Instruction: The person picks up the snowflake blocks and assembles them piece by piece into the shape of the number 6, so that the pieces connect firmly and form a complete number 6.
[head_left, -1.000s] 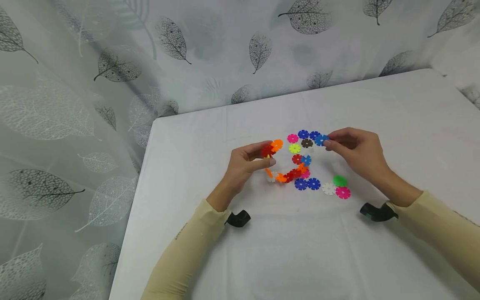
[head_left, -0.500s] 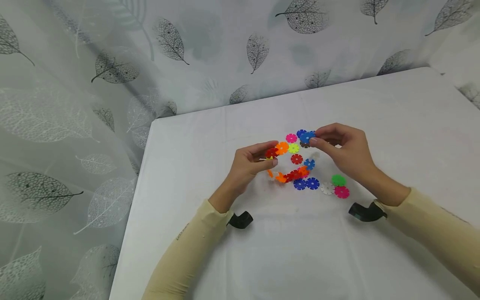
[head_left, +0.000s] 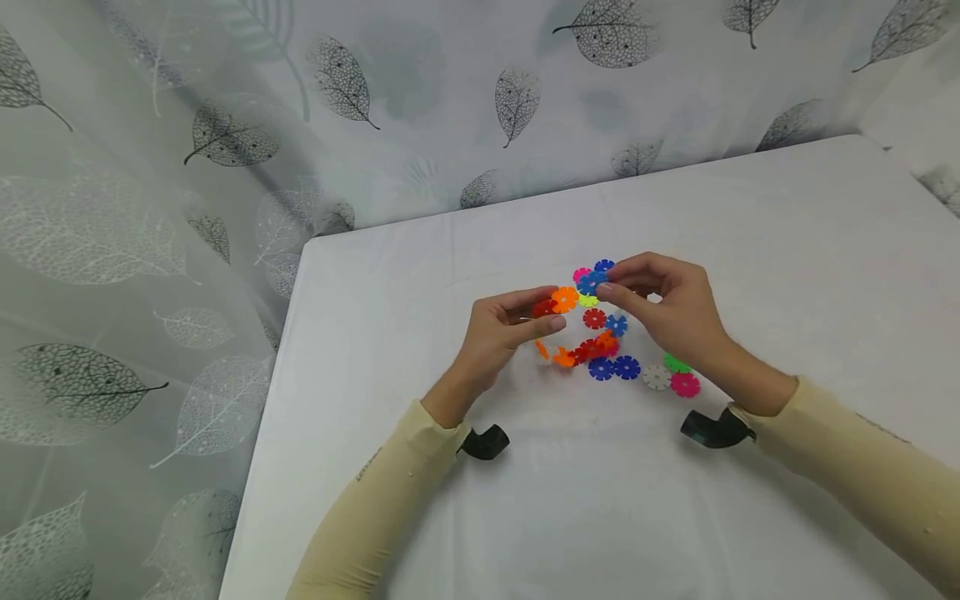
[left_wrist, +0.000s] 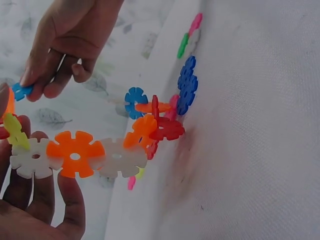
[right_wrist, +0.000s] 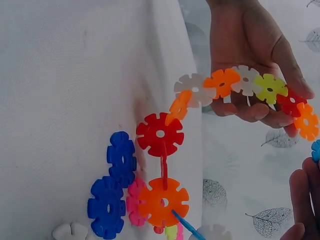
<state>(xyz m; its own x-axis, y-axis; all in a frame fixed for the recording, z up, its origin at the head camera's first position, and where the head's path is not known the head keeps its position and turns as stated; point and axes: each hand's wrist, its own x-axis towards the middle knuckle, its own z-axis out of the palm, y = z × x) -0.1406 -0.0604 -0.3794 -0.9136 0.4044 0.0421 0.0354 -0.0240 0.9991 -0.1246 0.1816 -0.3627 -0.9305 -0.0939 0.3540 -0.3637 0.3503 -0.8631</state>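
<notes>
My left hand pinches a red snowflake disc near one end of a curved chain of slotted discs. An orange disc forms that end, and a blue one the other. The chain's clear, orange and yellow discs show large in the left wrist view. Thumb and fingertips of my right hand pinch a loose light blue disc, close beside the orange end disc. In the right wrist view, that light blue disc is partly cut off at the frame edge.
Two dark blue discs, a white disc, a green disc and a pink disc lie on the white tabletop. Behind the chain lie a red disc and several others. A leaf-print curtain hangs beyond the table.
My right hand has moved left with the light blue disc, from over the back discs to beside the chain's orange end. My left hand has shifted slightly right, still gripping the chain.
</notes>
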